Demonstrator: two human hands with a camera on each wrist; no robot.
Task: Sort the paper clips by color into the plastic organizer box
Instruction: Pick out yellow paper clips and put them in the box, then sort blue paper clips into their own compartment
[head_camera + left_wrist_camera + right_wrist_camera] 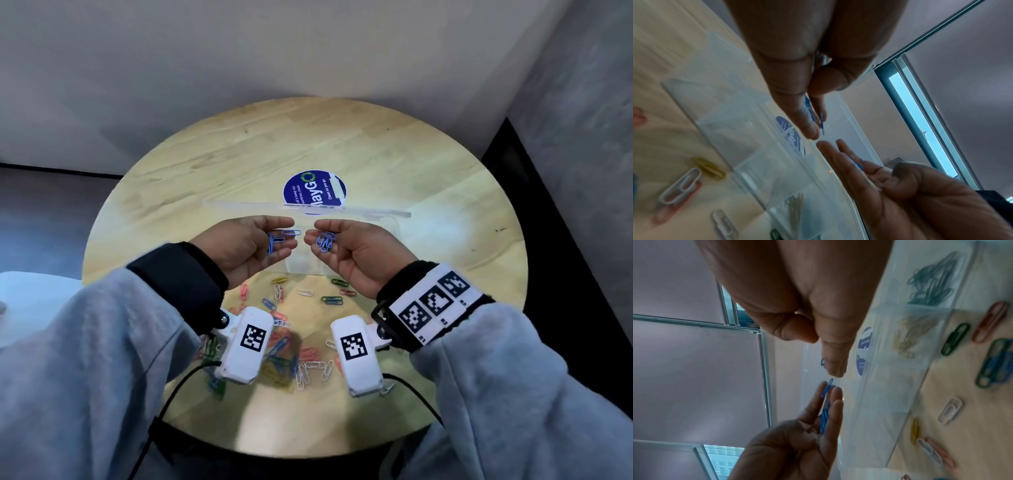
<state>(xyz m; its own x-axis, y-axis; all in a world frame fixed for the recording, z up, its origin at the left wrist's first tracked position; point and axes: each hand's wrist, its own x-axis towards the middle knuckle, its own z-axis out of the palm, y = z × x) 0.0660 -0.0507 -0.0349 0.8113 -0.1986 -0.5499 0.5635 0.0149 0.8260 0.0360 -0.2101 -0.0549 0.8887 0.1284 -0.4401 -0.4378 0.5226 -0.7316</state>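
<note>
- Plastic organizer box (387,224): near wall and most compartments hidden behind both hands in the head view; clear walls hard to trace
- Loose paper clips (301,363): part of the pile covered by the two wrist cameras; count not tellable
- Round blue sticker (313,192): small print too fine to read; lower part behind the box lid
- Left hand (797,81): cut off by the top edge in the left wrist view; blurred
- Green paper clips (933,282): blurred through the box wall; number unclear

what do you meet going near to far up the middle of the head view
Loose paper clips on the round table → left hand and right hand, each cupping blue paper clips → clear organizer box lid → round blue sticker → wall.
</note>
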